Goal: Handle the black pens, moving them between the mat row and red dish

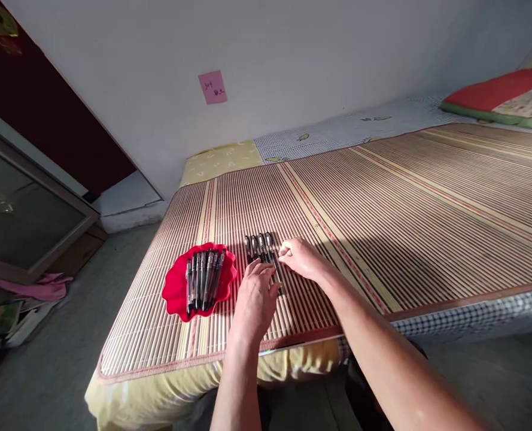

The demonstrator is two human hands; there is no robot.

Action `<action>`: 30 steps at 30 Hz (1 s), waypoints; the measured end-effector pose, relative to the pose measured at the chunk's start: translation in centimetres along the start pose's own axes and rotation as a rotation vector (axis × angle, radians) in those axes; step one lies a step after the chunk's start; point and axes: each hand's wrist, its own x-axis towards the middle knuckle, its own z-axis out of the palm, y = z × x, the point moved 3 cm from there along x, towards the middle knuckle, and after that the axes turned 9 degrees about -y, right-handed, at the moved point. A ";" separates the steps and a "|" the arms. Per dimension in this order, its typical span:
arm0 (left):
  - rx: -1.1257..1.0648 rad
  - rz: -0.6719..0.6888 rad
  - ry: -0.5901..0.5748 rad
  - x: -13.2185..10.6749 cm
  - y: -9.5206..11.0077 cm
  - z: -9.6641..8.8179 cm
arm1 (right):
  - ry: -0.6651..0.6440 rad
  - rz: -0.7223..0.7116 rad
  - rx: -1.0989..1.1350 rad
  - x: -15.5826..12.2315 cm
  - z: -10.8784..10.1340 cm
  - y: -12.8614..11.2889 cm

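Observation:
Several black-capped pens (261, 240) lie side by side in a short row on the bamboo mat (364, 203), caps toward the wall. My left hand (257, 290) rests over their lower ends, fingers stretched forward and thumb apart, hiding part of the row. Just right of the last pen is my right hand (299, 257), its fingertips drawn together; whether anything is between them I cannot make out. To the left, a red scalloped dish (175, 288) carries a bundle of similar pens (204, 276), lying lengthwise.
The mat covers a bed with a yellow cloth (176, 383) hanging at its front edge. A pink note (212, 87) sticks to the white wall (292, 54). At the far right lies a red pillow (503, 90). A framed glass door (23, 203) stands at left.

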 end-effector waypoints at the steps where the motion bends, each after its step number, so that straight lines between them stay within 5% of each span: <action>1: -0.009 -0.005 0.016 0.0 0.2 -0.3 | 0.002 -0.003 -0.005 -0.1 -0.2 -0.1; 8: -0.060 -0.105 0.201 -0.6 -0.4 -3.5 | -0.074 0.070 0.057 -0.8 -1.3 0.1; 15: 0.192 -0.570 0.596 -4.5 -7.3 -8.7 | -0.057 0.062 0.004 -0.7 -1.2 0.0; 20: 0.266 -0.781 0.467 -6.4 -10.2 -9.8 | -0.080 0.089 0.036 -1.0 -1.3 -0.4; 30: 0.265 -0.868 0.267 -5.9 -10.4 -9.3 | -0.066 0.056 0.033 -0.9 -1.3 -0.2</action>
